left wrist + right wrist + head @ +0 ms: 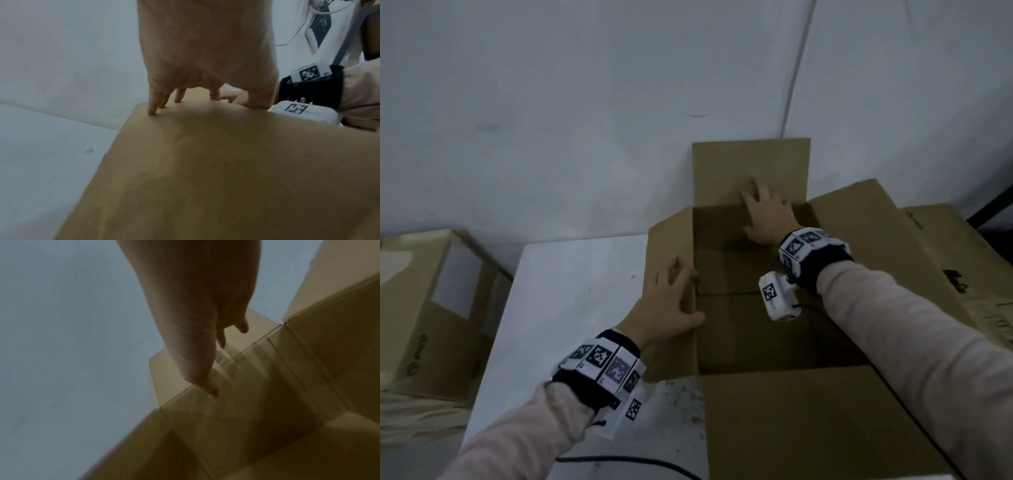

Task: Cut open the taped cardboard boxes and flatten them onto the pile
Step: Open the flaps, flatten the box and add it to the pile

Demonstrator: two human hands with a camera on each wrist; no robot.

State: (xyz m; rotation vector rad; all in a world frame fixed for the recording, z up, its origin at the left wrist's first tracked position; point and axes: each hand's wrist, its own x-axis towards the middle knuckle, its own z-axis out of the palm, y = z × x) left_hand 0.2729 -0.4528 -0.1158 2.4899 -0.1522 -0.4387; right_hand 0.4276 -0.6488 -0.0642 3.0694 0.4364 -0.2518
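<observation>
the box (774,329) sits open on the white bench (571,284), all four flaps splayed out, so the tape looks already cut. left hand (671,301) lies flat on the left flap (667,260), fingers (153,104) straight, likely pinning it down. right hand (767,212) reaches to the far flap (722,168), fingers spread and pressing it back toward the wall, holding nothing. flat cardboard (941,246) waits at right, probably the pile; another box (431,308) stands left.

Brown cardboard box (774,329) on table — upright, all four flaps splayed open.
</observation>
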